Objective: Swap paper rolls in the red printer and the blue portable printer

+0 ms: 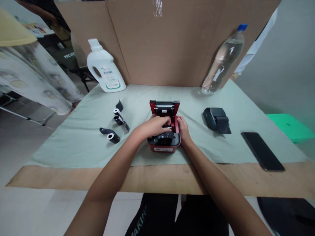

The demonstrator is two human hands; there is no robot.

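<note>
A red and black label printer (163,149) stands on the cloth with its lid (164,107) raised. My left hand (158,126) reaches into its open bay from the left, fingers bent. What those fingers pinch, if anything, is hidden. Just below them lies a strip of shiny black material (165,135) in the bay. My right hand (183,129) grips the printer's right side wall, thumb at the top edge.
Several small rolls with black strips (118,120) lie to the left. A dark handheld device (216,119) and a phone (262,151) lie right. A white jug (107,70) and a water bottle (223,62) lean against the cardboard (167,42). A person stands behind, far left.
</note>
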